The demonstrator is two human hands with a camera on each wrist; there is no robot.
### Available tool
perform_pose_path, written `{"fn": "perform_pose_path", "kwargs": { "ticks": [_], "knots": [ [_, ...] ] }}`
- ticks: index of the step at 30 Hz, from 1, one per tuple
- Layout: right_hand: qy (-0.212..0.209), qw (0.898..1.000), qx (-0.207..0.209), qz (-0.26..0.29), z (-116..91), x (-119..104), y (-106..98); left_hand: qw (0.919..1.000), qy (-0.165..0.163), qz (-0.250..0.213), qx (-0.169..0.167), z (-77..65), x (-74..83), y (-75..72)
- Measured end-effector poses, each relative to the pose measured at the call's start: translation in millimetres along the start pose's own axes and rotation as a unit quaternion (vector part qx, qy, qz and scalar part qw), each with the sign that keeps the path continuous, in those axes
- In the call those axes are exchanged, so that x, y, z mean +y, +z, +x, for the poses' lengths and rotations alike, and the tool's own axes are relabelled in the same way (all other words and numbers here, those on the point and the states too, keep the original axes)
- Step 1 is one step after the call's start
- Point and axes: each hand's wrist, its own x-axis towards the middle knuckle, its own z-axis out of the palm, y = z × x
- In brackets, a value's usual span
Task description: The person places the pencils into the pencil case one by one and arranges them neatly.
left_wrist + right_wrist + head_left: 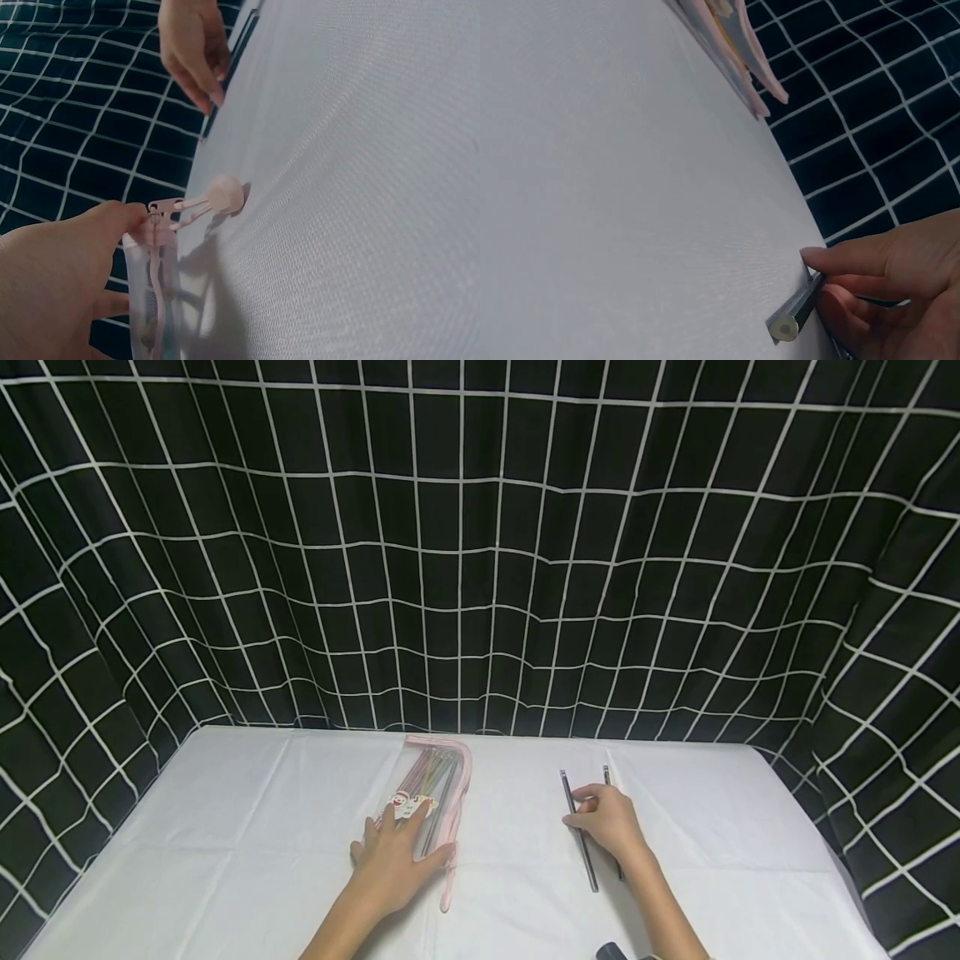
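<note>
A clear pencil case (467, 768) with a pink zipper edge lies on the table and contains several pencils. My left hand (390, 864) rests on its near part with fingers spread, the thumb by the zipper edge. In the left wrist view, a round pink zipper pull (226, 195) hangs past the thumb. To the right, my right hand (611, 818) pinches a dark pencil (587, 860) between thumb and fingers. The right wrist view shows this pencil's flat, unsharpened end (784, 328). A second dark pencil (606, 773) lies just right of it, partly hidden by the right hand.
A white cloth covers the table (225, 827). Behind it and along both sides hangs a black curtain (480, 568) with a white grid. Part of a dark rounded object (611, 952) shows at the bottom edge, near the right forearm.
</note>
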Motion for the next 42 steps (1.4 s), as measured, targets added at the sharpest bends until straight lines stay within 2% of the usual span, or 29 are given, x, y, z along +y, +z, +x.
{"fn": "perform_pose_path", "kwargs": {
  "ticks": [14, 23, 42],
  "knots": [
    [0.002, 0.999, -0.030, 0.036, 1.6, 4.1, 0.2, 1.0000, -0.002, 0.002, 0.000, -0.4, 0.7, -0.5],
    [0.036, 0.996, -0.051, 0.064, 1.4, 0.6, -0.9, 1.0000, 0.000, 0.004, 0.000, 0.1, -0.6, 0.7],
    [0.053, 0.986, -0.064, 0.147, -0.9, -4.7, 2.5, 1.0000, 0.001, 0.005, -0.003, 0.6, -2.1, 2.3]
  ]
}}
